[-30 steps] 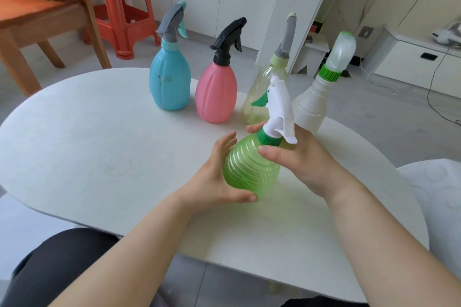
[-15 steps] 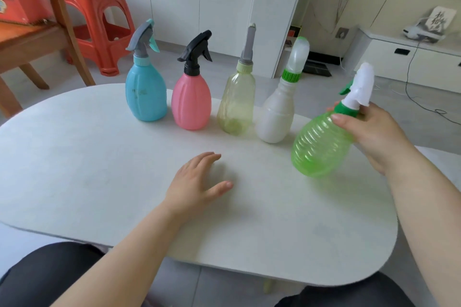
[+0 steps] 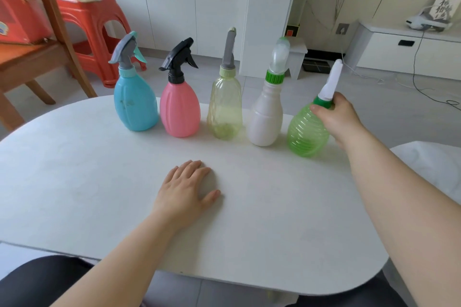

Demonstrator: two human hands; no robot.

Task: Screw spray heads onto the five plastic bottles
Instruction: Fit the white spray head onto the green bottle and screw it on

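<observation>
Several spray bottles stand in a row at the far side of the white table (image 3: 74, 182), each with a head on. From the left: a blue bottle (image 3: 134, 107), a pink bottle (image 3: 179, 112), a clear yellowish bottle (image 3: 224, 109), a white bottle (image 3: 265, 119) and a ribbed green bottle (image 3: 305, 132) with a white spray head (image 3: 333, 80). My right hand (image 3: 341, 119) grips the green bottle at its neck, and the bottle rests upright on the table. My left hand (image 3: 184, 189) lies flat on the table, fingers apart, holding nothing.
A wooden chair (image 3: 37, 57) with a red box and an orange plastic stool (image 3: 94, 22) stand on the floor beyond the table's left side. White cabinets line the back wall. A white cushion (image 3: 429, 164) sits at the right edge.
My right hand carried the green bottle from the table's middle to the right end of the row and set it down. My left hand let go of it and came to rest flat.
</observation>
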